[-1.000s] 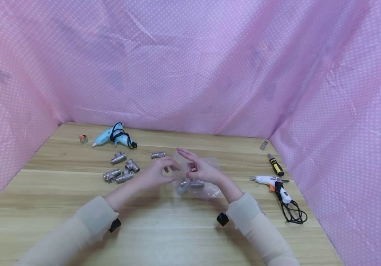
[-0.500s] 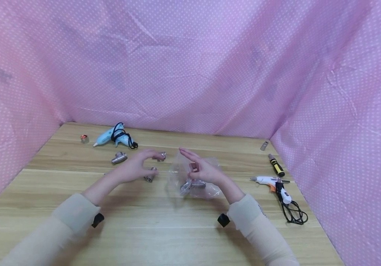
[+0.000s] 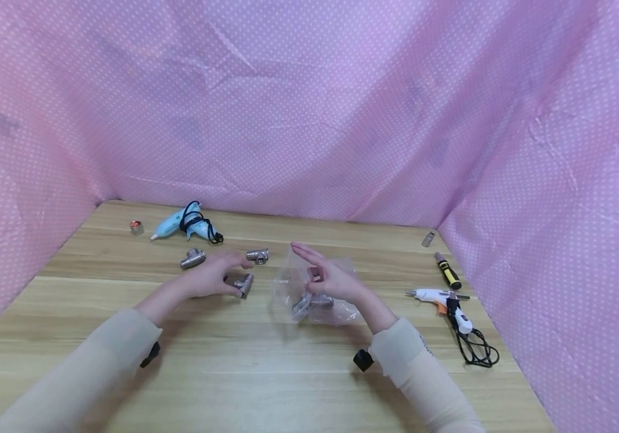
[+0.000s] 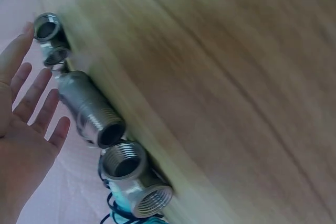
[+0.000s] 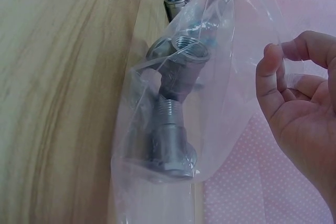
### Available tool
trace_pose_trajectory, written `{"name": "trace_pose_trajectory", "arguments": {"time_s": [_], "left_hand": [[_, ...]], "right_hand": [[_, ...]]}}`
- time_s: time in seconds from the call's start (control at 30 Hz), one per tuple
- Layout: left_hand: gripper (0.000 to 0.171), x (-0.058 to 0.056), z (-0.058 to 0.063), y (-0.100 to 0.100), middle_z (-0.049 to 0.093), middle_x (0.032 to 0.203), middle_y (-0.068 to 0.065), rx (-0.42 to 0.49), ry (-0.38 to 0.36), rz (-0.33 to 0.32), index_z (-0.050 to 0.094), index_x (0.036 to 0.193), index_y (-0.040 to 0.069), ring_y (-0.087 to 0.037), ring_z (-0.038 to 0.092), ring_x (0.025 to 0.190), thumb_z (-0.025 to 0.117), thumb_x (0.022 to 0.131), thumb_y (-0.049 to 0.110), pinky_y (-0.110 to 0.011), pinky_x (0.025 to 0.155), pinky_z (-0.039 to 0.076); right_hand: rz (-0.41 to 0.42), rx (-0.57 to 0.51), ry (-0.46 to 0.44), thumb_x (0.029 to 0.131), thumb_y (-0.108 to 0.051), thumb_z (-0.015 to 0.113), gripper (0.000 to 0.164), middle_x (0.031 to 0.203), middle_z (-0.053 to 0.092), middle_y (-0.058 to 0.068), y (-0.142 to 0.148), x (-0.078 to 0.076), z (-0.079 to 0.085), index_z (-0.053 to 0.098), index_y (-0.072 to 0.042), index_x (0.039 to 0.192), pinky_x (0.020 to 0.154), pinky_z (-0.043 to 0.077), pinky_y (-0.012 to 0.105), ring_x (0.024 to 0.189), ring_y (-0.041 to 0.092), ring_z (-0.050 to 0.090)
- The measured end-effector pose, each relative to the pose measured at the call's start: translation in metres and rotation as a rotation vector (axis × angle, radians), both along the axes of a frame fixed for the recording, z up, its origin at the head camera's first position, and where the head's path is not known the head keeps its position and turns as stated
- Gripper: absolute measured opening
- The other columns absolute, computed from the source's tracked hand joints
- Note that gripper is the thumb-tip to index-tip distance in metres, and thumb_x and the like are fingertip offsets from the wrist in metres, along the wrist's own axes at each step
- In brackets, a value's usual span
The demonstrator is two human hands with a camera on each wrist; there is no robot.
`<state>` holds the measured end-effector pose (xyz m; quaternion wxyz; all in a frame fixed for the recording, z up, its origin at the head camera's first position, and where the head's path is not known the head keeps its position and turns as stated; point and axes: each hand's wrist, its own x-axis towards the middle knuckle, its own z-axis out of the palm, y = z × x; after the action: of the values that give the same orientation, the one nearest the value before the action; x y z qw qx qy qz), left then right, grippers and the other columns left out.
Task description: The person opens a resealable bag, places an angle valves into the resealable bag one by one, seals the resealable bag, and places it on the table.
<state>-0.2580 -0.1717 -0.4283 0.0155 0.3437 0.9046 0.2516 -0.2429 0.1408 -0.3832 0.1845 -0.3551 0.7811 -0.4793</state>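
My left hand (image 3: pixel 207 278) is over the table with straight, spread fingers, holding nothing, its thumb tip close to a metal pipe tee (image 3: pixel 243 285). In the left wrist view, several tees lie in a row beside the fingers (image 4: pixel 37 95), among them a threaded tee (image 4: pixel 128 171). My right hand (image 3: pixel 332 279) pinches the edge of a clear plastic bag (image 3: pixel 283 288) between thumb and index finger, holding its mouth raised. Inside the bag lie metal tees (image 5: pixel 170 140), seen through the film. The left hand and forearm hide part of the table in the head view.
At the back left are a blue glue gun (image 3: pixel 193 222) with its cord and a small metal piece (image 3: pixel 136 227) with a reddish top. More tees (image 3: pixel 193 258) lie nearby. To the right are a white glue gun (image 3: pixel 431 294), a screwdriver (image 3: pixel 448 270) and a small metal cylinder (image 3: pixel 428 239).
My left hand has moved left, away from the bag's mouth, and lowered beside the tee. The right hand has kept its pinch on the bag in nearly the same place.
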Motion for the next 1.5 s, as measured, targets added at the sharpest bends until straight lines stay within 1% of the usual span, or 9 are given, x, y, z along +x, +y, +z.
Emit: {"name": "trace_pose_trajectory", "arguments": {"time_s": [0.13,0.3,0.57,0.7,0.83,1.0,1.13,1.27,1.5], "left_hand": [[0.06,-0.005,-0.005,-0.001,0.057,0.129,-0.011,-0.036,-0.04,-0.013,0.058,0.126,0.008,-0.032,0.05,0.12,0.079,0.074,0.032,-0.054,0.103,0.037],[0.057,-0.008,-0.009,-0.002,0.06,0.126,-0.009,-0.038,-0.071,-0.013,0.06,0.123,0.008,-0.03,0.052,0.118,0.078,0.075,0.033,-0.051,0.103,0.038],[0.057,-0.005,-0.007,0.002,0.062,0.117,-0.005,-0.027,-0.058,-0.011,0.062,0.121,0.009,-0.023,0.058,0.105,0.08,0.073,0.032,-0.044,0.093,0.047],[0.056,-0.002,0.001,0.006,0.061,0.109,-0.002,0.023,-0.099,0.013,0.06,0.121,0.008,-0.017,0.059,0.094,0.08,0.073,0.029,-0.035,0.082,0.052],[0.055,0.004,0.013,0.011,0.06,0.115,-0.003,0.101,-0.134,0.043,0.059,0.121,0.009,-0.015,0.06,0.091,0.08,0.074,0.029,-0.033,0.077,0.053],[0.056,0.012,0.025,0.02,0.06,0.117,-0.003,0.162,-0.142,0.081,0.058,0.122,0.017,-0.011,0.063,0.087,0.08,0.074,0.033,-0.032,0.077,0.054],[0.056,0.019,0.031,0.031,0.06,0.113,-0.002,0.235,-0.156,0.09,0.059,0.121,0.019,-0.011,0.063,0.084,0.082,0.072,0.029,-0.028,0.073,0.054],[0.058,0.026,0.032,0.046,0.06,0.111,-0.002,0.31,-0.169,0.061,0.059,0.123,0.015,-0.012,0.062,0.083,0.082,0.072,0.025,-0.026,0.071,0.055],[0.056,0.032,0.021,0.071,0.063,0.103,0.0,0.349,-0.159,0.01,0.059,0.122,0.015,-0.009,0.061,0.08,0.081,0.072,0.027,-0.025,0.072,0.054]], "right_hand": [[-0.007,0.009,0.005,0.077,0.014,0.055,0.088,0.158,0.009,0.002,0.002,-0.007,-0.012,0.017,-0.013,0.152,0.058,0.051,0.023,0.067,0.012,0.049],[0.003,-0.002,-0.01,0.078,0.01,0.056,0.087,0.158,0.01,-0.003,0.002,-0.008,-0.014,0.018,-0.016,0.152,0.058,0.053,0.027,0.069,0.013,0.052],[-0.008,0.006,-0.011,0.077,0.016,0.055,0.089,0.158,0.008,0.004,-0.002,-0.006,-0.009,0.016,-0.011,0.151,0.057,0.051,0.023,0.065,0.012,0.05],[-0.002,0.012,-0.01,0.077,0.016,0.053,0.086,0.158,0.007,0.011,-0.004,0.002,0.003,0.015,-0.006,0.151,0.059,0.051,0.022,0.066,0.011,0.05],[-0.009,0.027,-0.022,0.078,0.015,0.054,0.085,0.158,0.009,0.011,-0.005,0.006,0.012,0.015,-0.006,0.151,0.06,0.052,0.024,0.067,0.011,0.051],[-0.023,0.043,-0.022,0.079,0.014,0.056,0.088,0.158,0.009,0.001,-0.004,-0.004,0.0,0.016,-0.016,0.152,0.059,0.053,0.03,0.067,0.013,0.051],[-0.021,0.045,-0.032,0.079,0.013,0.056,0.09,0.158,0.009,-0.003,-0.002,-0.011,-0.007,0.017,-0.021,0.152,0.061,0.054,0.043,0.066,0.015,0.052],[-0.004,0.038,-0.025,0.079,0.014,0.055,0.088,0.158,0.008,0.002,-0.002,-0.012,-0.005,0.016,-0.016,0.152,0.062,0.053,0.054,0.066,0.019,0.053],[0.006,0.044,-0.01,0.079,0.015,0.054,0.084,0.158,0.009,0.01,-0.005,0.001,0.015,0.017,-0.008,0.151,0.061,0.053,0.05,0.066,0.024,0.052]]}}
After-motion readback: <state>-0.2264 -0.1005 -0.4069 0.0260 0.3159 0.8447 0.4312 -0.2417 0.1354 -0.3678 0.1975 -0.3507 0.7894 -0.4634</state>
